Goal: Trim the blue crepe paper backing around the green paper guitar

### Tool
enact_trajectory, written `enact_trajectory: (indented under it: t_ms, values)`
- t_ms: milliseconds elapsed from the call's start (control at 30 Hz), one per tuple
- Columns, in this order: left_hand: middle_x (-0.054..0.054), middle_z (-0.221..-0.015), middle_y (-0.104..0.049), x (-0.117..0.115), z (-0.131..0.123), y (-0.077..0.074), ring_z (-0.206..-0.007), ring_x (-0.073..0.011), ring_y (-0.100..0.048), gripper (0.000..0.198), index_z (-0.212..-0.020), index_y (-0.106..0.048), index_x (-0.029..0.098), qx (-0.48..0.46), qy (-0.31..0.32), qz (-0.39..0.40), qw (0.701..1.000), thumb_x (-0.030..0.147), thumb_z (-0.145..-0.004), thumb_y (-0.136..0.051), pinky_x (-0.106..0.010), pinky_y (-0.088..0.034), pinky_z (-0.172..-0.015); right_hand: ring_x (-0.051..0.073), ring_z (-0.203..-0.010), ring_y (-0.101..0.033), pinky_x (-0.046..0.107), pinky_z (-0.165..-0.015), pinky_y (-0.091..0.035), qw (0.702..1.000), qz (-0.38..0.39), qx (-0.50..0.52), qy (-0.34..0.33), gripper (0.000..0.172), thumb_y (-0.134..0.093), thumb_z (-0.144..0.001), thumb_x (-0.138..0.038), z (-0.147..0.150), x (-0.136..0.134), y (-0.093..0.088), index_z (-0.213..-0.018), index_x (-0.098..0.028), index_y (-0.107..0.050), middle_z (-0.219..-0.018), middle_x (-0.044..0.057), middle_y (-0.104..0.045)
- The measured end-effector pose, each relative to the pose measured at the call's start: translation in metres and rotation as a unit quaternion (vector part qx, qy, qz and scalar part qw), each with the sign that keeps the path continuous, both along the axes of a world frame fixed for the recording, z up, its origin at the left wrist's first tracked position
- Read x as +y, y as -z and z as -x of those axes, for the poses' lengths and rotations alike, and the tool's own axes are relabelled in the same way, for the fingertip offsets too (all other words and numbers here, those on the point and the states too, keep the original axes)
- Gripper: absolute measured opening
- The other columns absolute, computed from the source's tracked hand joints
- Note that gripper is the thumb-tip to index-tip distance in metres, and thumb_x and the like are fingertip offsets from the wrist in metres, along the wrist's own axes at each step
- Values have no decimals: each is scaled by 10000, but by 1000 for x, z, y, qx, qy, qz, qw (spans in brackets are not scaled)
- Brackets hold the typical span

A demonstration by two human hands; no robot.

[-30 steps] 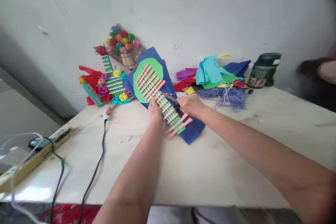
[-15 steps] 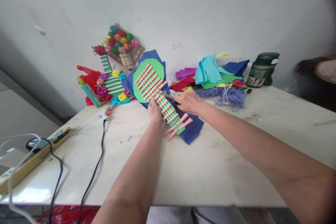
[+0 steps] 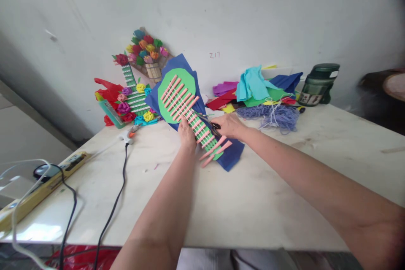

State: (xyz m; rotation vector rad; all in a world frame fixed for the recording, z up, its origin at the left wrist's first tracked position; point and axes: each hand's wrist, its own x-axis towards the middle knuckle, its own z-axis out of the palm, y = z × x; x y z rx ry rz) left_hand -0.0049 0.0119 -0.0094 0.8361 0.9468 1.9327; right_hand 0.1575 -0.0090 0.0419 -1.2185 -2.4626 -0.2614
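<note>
A green guitar-shaped craft piece [image 3: 190, 79], crossed by pink paper sticks and thin white strings, is held tilted over the table. Dark blue paper [image 3: 233, 158] lies behind it and sticks out around its edges. My left hand [image 3: 187, 134] grips the craft at its lower left side, thumb on the front. In my right hand [image 3: 232, 125] is a pair of scissors [image 3: 215, 126], fingers closed round the dark handles. The blades point left along the right edge of the craft; a small greenish scrap shows by their tips.
Left on the table are a glue gun [image 3: 127, 136], a power strip [image 3: 68, 164] with cables and a paper-flower guitar [image 3: 137, 100]. Behind stand coloured paper sheets [image 3: 253, 84], purple yarn [image 3: 275, 116] and a green bottle [image 3: 318, 84].
The scissors have swung from lying across the strings to the right edge of the craft, and the blades look more spread. My left hand keeps its hold.
</note>
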Motion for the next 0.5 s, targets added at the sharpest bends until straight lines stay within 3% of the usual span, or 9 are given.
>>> enact_trajectory:
  t_ms: [500]
  values:
    - [-68,-842,-655,0,1,3,-696,-168,-619,415,-892,-618,158,3,-29,41,999,543,-810,-486,-312,-500,-674,275,-841,-652,301,-601,-350,995,-6,-91,39,274,-492,-805,-251,9,-1,2,-974,-138,-676,-883,142,-715]
